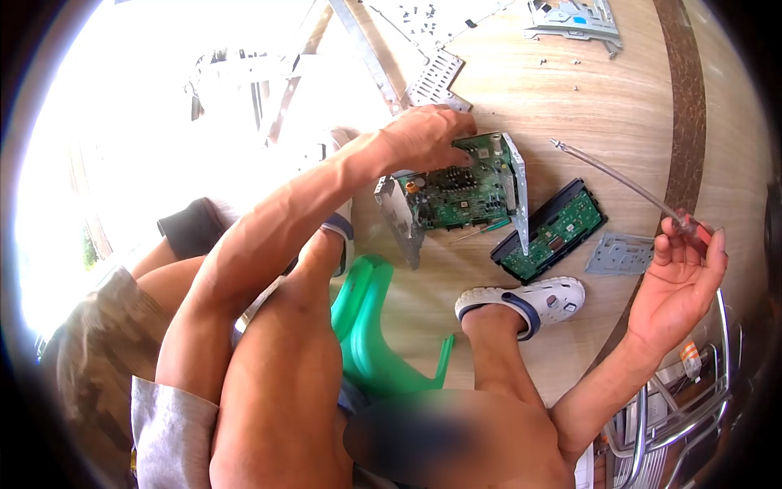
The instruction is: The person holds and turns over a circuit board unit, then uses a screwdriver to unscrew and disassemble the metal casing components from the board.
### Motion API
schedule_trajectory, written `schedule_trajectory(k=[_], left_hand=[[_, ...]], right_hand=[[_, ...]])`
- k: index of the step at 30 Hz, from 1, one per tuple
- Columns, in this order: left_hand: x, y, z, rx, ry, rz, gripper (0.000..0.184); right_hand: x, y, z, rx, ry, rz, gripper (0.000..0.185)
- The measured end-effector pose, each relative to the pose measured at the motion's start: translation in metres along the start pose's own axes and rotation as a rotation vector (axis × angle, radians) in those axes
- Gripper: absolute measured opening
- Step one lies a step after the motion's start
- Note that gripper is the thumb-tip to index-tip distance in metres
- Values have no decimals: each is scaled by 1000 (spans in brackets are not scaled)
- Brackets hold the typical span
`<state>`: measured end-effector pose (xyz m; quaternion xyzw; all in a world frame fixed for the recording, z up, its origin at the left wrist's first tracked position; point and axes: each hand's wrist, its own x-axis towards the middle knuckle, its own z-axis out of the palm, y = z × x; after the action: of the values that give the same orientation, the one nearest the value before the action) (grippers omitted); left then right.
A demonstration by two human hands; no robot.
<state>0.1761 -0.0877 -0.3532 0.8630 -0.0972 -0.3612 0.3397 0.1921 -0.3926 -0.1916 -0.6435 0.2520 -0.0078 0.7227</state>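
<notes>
My left hand (428, 134) grips the top edge of a green circuit board (464, 196), its thumb on the component side and most other fingers out of sight behind. Metal brackets (519, 191) stand at both sides of the board, which looks tilted up off the floor. In my right hand (684, 277) is a long screwdriver (619, 179) by its red handle, fingers closed. Its shaft points up and left, and the tip is apart from the board. A small green-handled screwdriver (493, 226) lies at the board's lower edge.
Beside my shoe (529, 301) lies a second green board in a black frame (554, 232), with a flat metal plate (621, 254) to its right. Farther off are a slotted metal plate (438, 80), loose screws (576, 62) and a metal chassis part (574, 20). A green plastic stool (366, 334) is beneath me.
</notes>
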Motion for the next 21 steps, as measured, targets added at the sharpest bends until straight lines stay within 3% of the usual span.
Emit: schedule_trajectory(k=[11,14,21], left_hand=[[-5,12,1,96,14,61,50],[-3,13,1,35,-121,-8,53],[-11,7,0,-301,-202,-102,62]], right_hand=[[1,2,0,9,-14,-9,31],[1,1,0,21,-30,-1,31],[3,1,-2,19,-46,-19,32]])
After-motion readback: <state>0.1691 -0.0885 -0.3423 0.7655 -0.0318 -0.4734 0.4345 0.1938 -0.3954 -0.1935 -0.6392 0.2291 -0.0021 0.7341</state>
